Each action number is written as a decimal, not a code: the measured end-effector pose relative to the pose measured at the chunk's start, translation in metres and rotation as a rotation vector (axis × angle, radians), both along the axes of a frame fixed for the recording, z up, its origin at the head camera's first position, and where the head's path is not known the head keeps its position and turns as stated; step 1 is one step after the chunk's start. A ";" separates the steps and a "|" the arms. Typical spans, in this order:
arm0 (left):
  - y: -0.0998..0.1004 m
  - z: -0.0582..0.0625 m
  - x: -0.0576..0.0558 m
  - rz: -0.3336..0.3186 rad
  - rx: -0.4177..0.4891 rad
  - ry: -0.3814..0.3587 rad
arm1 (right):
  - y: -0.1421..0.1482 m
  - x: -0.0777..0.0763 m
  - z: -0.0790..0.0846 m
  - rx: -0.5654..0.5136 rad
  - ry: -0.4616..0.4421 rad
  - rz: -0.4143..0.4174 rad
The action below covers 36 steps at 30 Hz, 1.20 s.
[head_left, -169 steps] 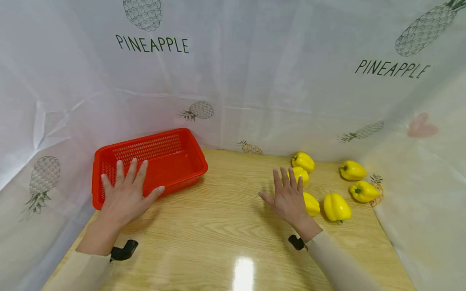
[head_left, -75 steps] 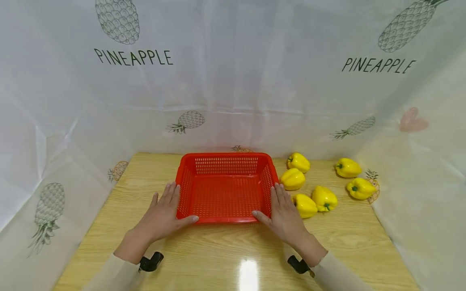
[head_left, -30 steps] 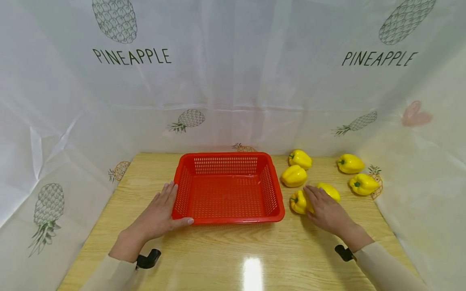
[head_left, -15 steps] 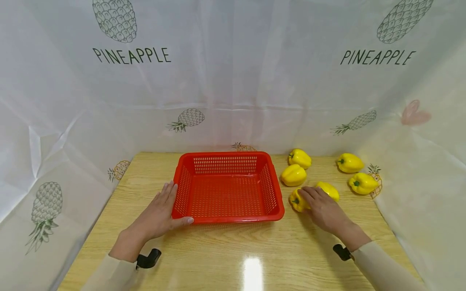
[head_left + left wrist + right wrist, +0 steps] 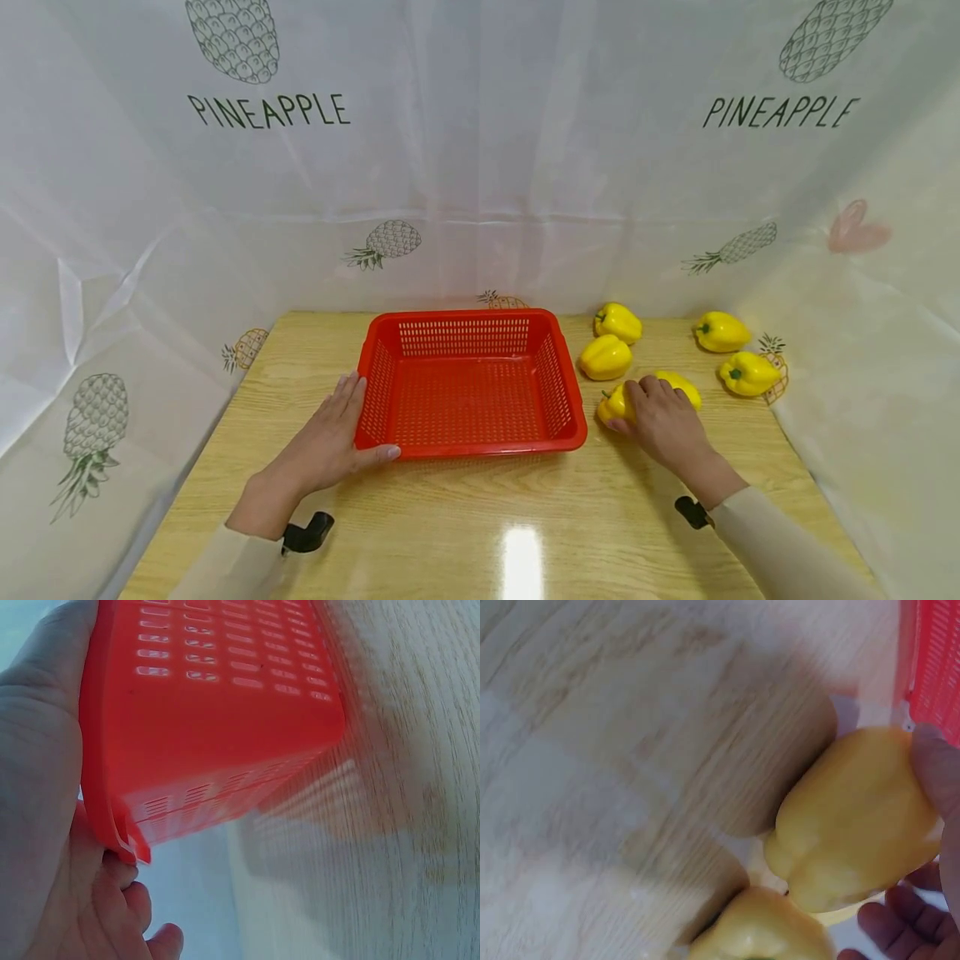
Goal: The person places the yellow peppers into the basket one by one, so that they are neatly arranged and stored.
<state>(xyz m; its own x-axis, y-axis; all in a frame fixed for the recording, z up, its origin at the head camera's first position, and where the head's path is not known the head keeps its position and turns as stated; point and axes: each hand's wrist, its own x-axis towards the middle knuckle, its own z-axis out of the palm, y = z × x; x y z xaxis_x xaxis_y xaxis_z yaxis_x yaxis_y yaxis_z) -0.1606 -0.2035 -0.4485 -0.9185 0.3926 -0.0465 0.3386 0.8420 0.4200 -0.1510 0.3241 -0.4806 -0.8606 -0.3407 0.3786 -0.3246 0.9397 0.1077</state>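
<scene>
A red plastic basket [image 5: 480,451] with slotted sides stands mid-table. My left hand [image 5: 322,437] rests at its near left corner, thumb along the front rim and fairly straight fingers against the left side. In the left wrist view the basket's outer wall [image 5: 217,712] shows below the thumb, with fingertips by the rim. My right hand [image 5: 667,421] grips a yellow bell pepper [image 5: 613,407] just right of the basket. The right wrist view shows the thumb on one side of this pepper [image 5: 855,817] and curled fingers on the other. Another yellow bell pepper [image 5: 681,388] lies partly behind the right hand.
Two yellow bell peppers [image 5: 606,357] lie beside the basket's right side. Two more peppers [image 5: 750,373] sit at the far right of the wooden table [image 5: 450,525]. A pale curtain [image 5: 480,150] printed with pineapples closes off the back and both sides.
The basket went from the left to mid-table between both hands, then the right hand let go of it and reached right. In the last half second its fingers have curled round a pepper.
</scene>
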 end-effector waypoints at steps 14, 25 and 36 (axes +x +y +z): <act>-0.001 0.001 -0.001 0.009 0.017 -0.022 | 0.029 0.012 0.031 -0.011 -0.273 0.112; 0.001 -0.001 -0.001 0.010 0.017 -0.023 | 0.033 0.012 0.023 0.100 -0.326 0.151; 0.000 -0.003 -0.001 0.009 0.027 -0.013 | 0.019 -0.002 0.005 0.121 -0.086 0.176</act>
<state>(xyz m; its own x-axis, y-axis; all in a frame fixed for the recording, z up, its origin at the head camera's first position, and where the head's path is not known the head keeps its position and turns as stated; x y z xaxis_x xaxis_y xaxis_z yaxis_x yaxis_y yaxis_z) -0.1616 -0.2033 -0.4513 -0.9214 0.3858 -0.0477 0.3257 0.8331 0.4470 -0.1528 0.3427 -0.4753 -0.8112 -0.5271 0.2532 -0.4955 0.8496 0.1810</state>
